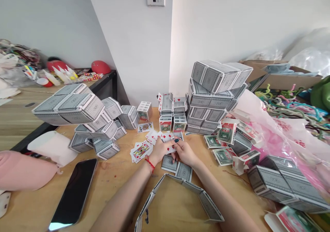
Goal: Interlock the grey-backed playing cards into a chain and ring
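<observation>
My left hand (159,150), with a red cord at the wrist, is closed on playing cards (168,136); the top one is a face-up diamond card. Opposite it, my right hand (186,153) pinches the same cards at their right edge. Its lower fingers are partly hidden. Under the hands lie face-down cards (184,172) with grey patterned backs. Loose face-up cards (141,151) are spread just left of my left hand. Between my forearms stands an open frame of folded, joined cards (210,204).
Blocks built from folded cards (79,104) are stacked at the left, and a taller stack (213,97) rises at the back right. Card boxes (223,156) lie on the right near pink plastic (273,139). A phone (74,192) rests at the left front. A wall (144,53) stands behind.
</observation>
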The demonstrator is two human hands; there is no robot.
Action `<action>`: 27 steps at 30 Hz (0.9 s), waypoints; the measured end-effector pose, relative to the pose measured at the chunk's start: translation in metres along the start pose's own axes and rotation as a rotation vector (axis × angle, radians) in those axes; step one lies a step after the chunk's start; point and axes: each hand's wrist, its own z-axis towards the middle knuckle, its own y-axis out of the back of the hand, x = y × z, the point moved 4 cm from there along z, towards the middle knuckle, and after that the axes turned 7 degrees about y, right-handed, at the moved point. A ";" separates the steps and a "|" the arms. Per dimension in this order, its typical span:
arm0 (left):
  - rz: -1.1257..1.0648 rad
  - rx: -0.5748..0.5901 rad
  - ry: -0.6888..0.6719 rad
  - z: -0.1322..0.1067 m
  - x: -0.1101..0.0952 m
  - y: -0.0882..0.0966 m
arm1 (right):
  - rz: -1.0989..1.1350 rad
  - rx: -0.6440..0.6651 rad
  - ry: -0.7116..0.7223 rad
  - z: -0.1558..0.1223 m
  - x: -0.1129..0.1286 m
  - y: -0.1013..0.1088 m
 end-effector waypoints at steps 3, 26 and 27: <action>-0.043 -0.029 -0.003 0.000 -0.001 0.001 | -0.100 0.004 0.006 0.000 0.001 -0.002; 0.009 -0.256 -0.231 0.006 -0.004 0.015 | -0.033 -0.070 0.011 0.002 0.003 0.005; -0.010 -0.250 -0.269 0.006 -0.006 0.017 | 0.017 -0.082 0.004 0.002 0.003 0.008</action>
